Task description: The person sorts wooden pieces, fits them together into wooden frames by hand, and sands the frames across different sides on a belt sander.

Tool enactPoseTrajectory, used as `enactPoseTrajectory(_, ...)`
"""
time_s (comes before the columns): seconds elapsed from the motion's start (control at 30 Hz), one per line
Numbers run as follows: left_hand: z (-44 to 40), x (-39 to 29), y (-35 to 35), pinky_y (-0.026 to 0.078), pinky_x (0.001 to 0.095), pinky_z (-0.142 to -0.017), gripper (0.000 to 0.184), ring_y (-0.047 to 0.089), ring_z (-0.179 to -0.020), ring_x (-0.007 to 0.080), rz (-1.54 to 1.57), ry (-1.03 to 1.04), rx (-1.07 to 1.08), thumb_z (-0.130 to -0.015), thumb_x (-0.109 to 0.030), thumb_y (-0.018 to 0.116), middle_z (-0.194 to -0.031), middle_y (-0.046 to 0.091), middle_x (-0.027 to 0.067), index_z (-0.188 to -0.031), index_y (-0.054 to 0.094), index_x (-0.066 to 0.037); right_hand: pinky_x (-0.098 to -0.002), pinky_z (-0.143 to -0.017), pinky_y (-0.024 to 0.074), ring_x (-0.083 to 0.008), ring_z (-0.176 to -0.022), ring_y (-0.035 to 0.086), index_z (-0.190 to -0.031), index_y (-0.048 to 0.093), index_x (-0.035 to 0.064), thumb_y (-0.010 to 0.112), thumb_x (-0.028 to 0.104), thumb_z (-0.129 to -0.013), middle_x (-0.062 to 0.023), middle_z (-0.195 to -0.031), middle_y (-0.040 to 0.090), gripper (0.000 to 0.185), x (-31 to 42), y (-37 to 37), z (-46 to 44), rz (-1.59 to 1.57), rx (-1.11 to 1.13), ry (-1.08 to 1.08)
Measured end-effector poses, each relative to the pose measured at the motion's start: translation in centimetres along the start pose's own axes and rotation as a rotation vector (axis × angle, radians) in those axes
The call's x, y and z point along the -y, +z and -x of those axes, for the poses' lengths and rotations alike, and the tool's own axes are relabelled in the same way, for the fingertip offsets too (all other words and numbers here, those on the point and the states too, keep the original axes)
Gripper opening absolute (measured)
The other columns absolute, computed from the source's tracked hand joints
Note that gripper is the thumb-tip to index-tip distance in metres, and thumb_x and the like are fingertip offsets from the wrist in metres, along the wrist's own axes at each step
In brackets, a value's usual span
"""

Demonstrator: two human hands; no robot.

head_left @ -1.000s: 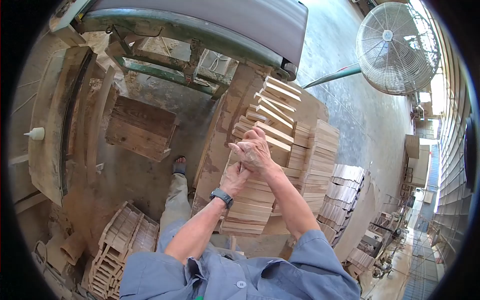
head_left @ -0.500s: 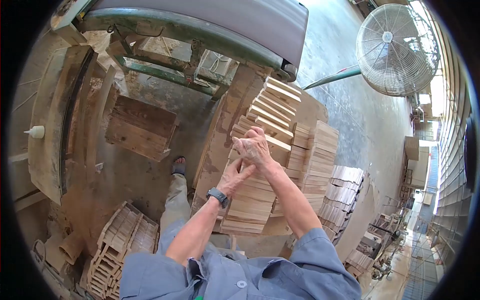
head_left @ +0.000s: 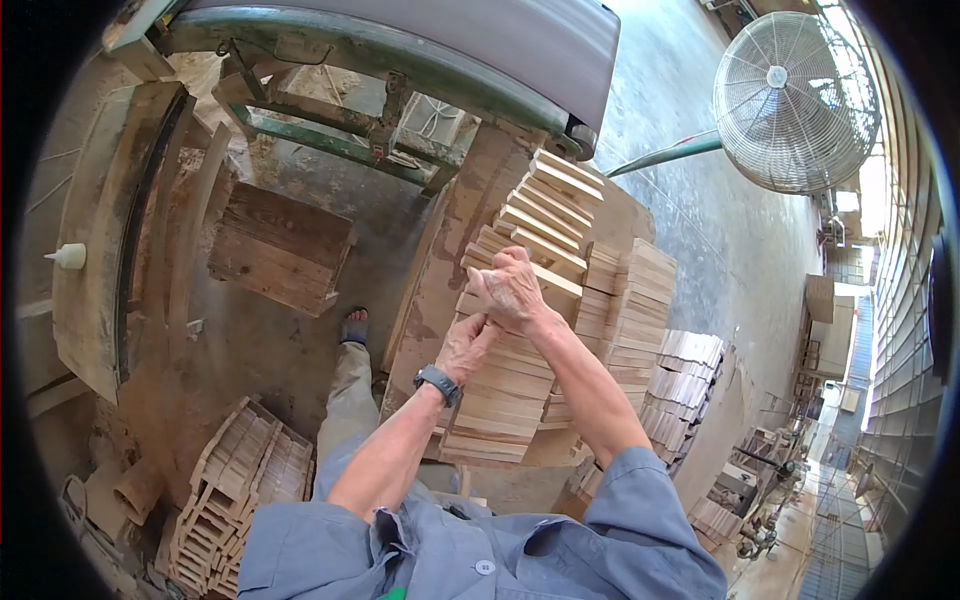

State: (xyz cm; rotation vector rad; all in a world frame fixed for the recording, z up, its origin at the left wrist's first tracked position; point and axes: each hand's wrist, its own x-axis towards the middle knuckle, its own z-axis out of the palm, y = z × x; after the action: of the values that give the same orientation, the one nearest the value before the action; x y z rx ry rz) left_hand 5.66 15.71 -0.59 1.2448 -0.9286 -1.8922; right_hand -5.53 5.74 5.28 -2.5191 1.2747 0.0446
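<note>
Both hands meet over rows of light wooden strips [head_left: 500,400] laid on a brown table [head_left: 480,185]. My left hand [head_left: 467,346], below a dark wristwatch, has its fingers drawn together against the underside of the other hand. My right hand [head_left: 512,290] is curled, dusty on its back, beside the near end of the paler raised strips [head_left: 540,232]. What either hand holds, if anything, is hidden by the fingers. More strips [head_left: 640,310] are stacked to the right of the hands.
A wide belt machine [head_left: 400,35] stands beyond the table. On the left are a wooden box [head_left: 280,245] and a curved bench with a white bottle [head_left: 68,256]. Strip stacks [head_left: 240,480] sit lower left, others [head_left: 682,385] at right. A large fan [head_left: 790,100] is upper right.
The crooked pale strips beyond my hands now lie more nearly parallel than a second ago. My hands stay together, with small shifts of the fingers.
</note>
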Motion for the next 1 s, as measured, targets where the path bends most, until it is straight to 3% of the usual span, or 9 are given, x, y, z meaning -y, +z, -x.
enactPoseTrajectory(0.13, -0.1, -0.3, -0.1, 0.038, 0.0261, -0.059, 0.030, 0.042, -0.067, 0.0069, 0.099, 0.047, -0.068, -0.092, -0.031, 0.061, -0.069, 0.050, -0.0033, -0.086, 0.062, -0.001, -0.0393, -0.084, 0.0387, -0.0225, -0.065, 0.052, -0.065, 0.062, 0.0090, 0.049, 0.022, -0.093, -0.0082, -0.056, 0.053, 0.034, -0.3, 1.7, -0.5, -0.055, -0.297, 0.051)
enactPoseTrajectory(0.23, 2.9, -1.9, 1.3, 0.039, 0.0258, -0.060, 0.029, 0.042, -0.067, 0.0070, 0.029, 0.052, 0.027, -0.092, -0.030, 0.061, -0.069, 0.051, -0.0038, -0.087, 0.063, -0.002, -0.0387, -0.082, 0.0391, -0.0216, -0.064, 0.054, -0.056, 0.063, 0.0114, 0.053, 0.023, -0.092, -0.0039, -0.054, 0.057, 0.039, -2.6, 0.8, -1.9, -0.074, -0.095, 0.258)
enactPoseTrajectory(0.3, 3.5, -1.8, 0.6, 0.039, 0.0261, -0.060, 0.028, 0.042, -0.067, 0.0071, -0.113, 0.080, 0.126, -0.093, -0.030, 0.061, -0.069, 0.051, -0.0040, -0.088, 0.063, -0.002, -0.0384, -0.083, 0.0395, -0.0212, -0.065, 0.056, -0.059, 0.065, 0.0142, 0.053, 0.023, -0.092, -0.0037, -0.056, 0.059, 0.036, -2.1, 1.0, -2.7, -0.016, -0.011, 0.348)
enactPoseTrajectory(0.37, 2.0, -0.9, 1.3, 0.039, 0.0269, -0.060, 0.028, 0.041, -0.066, 0.0074, 0.093, 0.073, 0.001, -0.092, -0.030, 0.061, -0.067, 0.049, -0.0043, -0.088, 0.063, -0.003, -0.0396, -0.091, 0.0392, -0.0204, -0.072, 0.059, -0.062, 0.067, 0.0155, 0.053, 0.024, -0.092, -0.0055, -0.062, 0.063, 0.034, -1.4, 1.3, -2.8, 0.022, -0.258, 0.050)
enactPoseTrajectory(0.57, 1.0, -0.6, 1.5, 0.043, 0.0243, -0.065, 0.030, 0.049, -0.071, 0.0078, -0.073, -0.027, -0.095, -0.091, -0.033, 0.063, -0.075, 0.059, -0.0017, -0.093, 0.063, -0.003, -0.0497, -0.108, 0.0282, -0.0238, -0.100, 0.060, -0.095, 0.067, 0.0092, 0.046, 0.021, -0.097, -0.0062, -0.083, 0.066, 0.024, -1.9, -0.5, -0.5, -0.154, -0.433, 0.055)
enactPoseTrajectory(0.63, 1.4, -0.8, 1.9, 0.044, 0.0237, -0.067, 0.033, 0.051, -0.072, 0.0082, -0.125, -0.048, -0.120, -0.091, -0.034, 0.063, -0.078, 0.061, -0.0011, -0.096, 0.064, -0.002, -0.0479, -0.102, 0.0348, -0.0252, -0.098, 0.060, -0.102, 0.065, 0.0072, 0.052, 0.009, -0.089, -0.0066, -0.086, 0.067, 0.018, -0.6, -3.5, 1.5, -0.427, -0.691, 0.208)
enactPoseTrajectory(0.7, 1.3, -0.8, 2.4, 0.042, 0.0212, -0.068, 0.030, 0.046, -0.075, 0.0043, 0.107, 0.026, -0.134, -0.094, -0.033, 0.061, -0.082, 0.057, -0.0047, -0.095, 0.063, -0.003, -0.0418, -0.100, 0.0370, -0.0252, -0.101, 0.058, -0.105, 0.063, 0.0044, 0.044, 0.013, -0.098, -0.0077, -0.092, 0.067, 0.022, 0.2, -5.2, 5.0, -0.539, -0.764, 0.402)
enactPoseTrajectory(0.93, 1.2, -0.2, 1.7, 0.045, 0.0265, -0.076, 0.048, 0.053, -0.083, 0.0098, -0.057, -0.066, -0.062, -0.092, -0.047, 0.058, -0.089, 0.062, 0.0033, -0.103, 0.061, -0.001, -0.0395, -0.099, 0.0389, -0.0335, -0.111, 0.051, -0.115, 0.057, -0.0032, 0.043, 0.035, -0.101, -0.0191, -0.118, 0.057, 0.043, 1.5, 3.6, 17.0, -0.508, -0.870, 1.081)
enactPoseTrajectory(1.0, 1.9, -0.2, 1.9, 0.045, 0.0279, -0.078, 0.050, 0.054, -0.085, 0.0114, -0.114, -0.003, -0.042, -0.093, -0.049, 0.055, -0.093, 0.063, 0.0049, -0.107, 0.059, -0.001, -0.0396, -0.095, 0.0400, -0.0319, -0.106, 0.054, -0.114, 0.057, -0.0041, 0.041, 0.039, -0.101, -0.0191, -0.113, 0.060, 0.048, 4.2, 4.4, 17.7, -0.771, -0.664, 1.205)
